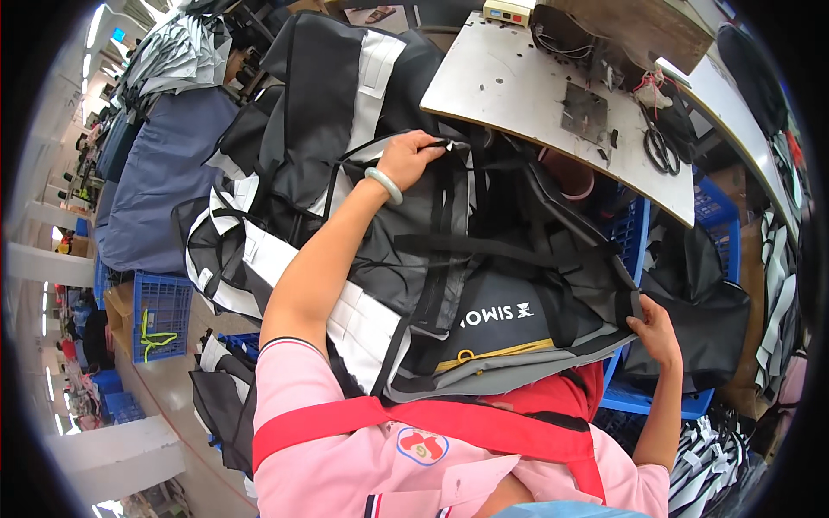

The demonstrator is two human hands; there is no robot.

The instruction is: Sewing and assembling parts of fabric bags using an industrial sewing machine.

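Observation:
A large unfinished bag [509, 302], sewn from black and grey fabric with a yellow zipper [492, 354], lies spread across my lap. My left hand [408, 161], a pale bangle at its wrist, pinches the black edge of the bag's upper part near the table. At the right, my right hand [656, 328] grips the grey rim of the same bag between thumb and fingers. Black and white fabric panels [367, 332] lie under my left forearm. Straps and mesh [440, 268] cross the bag's middle.
Ahead on the right stands a white sewing table [509, 78] with a sewing machine [630, 34] and black scissors [661, 147]. Blue crates [635, 233] stand beneath it and a blue crate [162, 315] at the left. Piled bag pieces [319, 86] and a blue-grey cover [164, 190] lie further left.

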